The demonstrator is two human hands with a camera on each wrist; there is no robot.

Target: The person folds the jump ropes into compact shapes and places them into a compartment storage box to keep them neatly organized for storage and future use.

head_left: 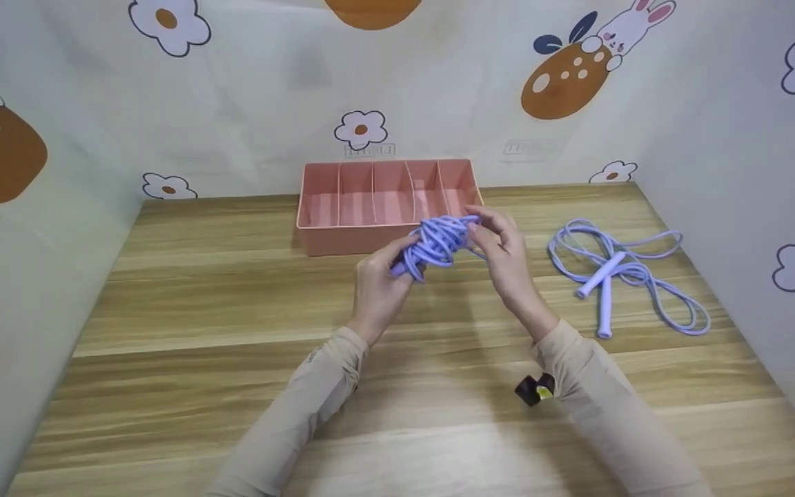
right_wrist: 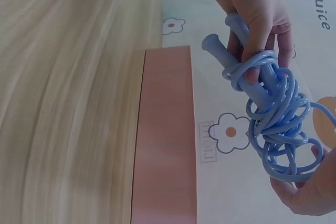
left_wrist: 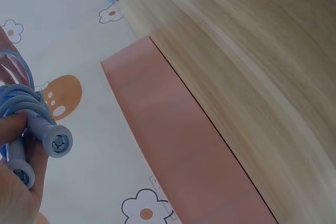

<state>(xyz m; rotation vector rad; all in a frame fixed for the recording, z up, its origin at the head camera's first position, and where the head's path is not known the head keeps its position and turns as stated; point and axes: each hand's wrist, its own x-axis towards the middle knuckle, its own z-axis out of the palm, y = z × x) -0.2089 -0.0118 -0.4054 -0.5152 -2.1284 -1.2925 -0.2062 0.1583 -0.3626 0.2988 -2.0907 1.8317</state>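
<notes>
Beige fabric sleeves lead toward a rigid pink box with five slots, our landmark. On the flowered wall sheet beyond it, we can read "Juice". Before the box, held above the wood-grain tabletop, is a glossy lavender-blue jump rope, lumpily wound: the left hand grips its flared handles; the right hand pinches its coils. Right of the box, a second rope lies loosely looped.
</notes>
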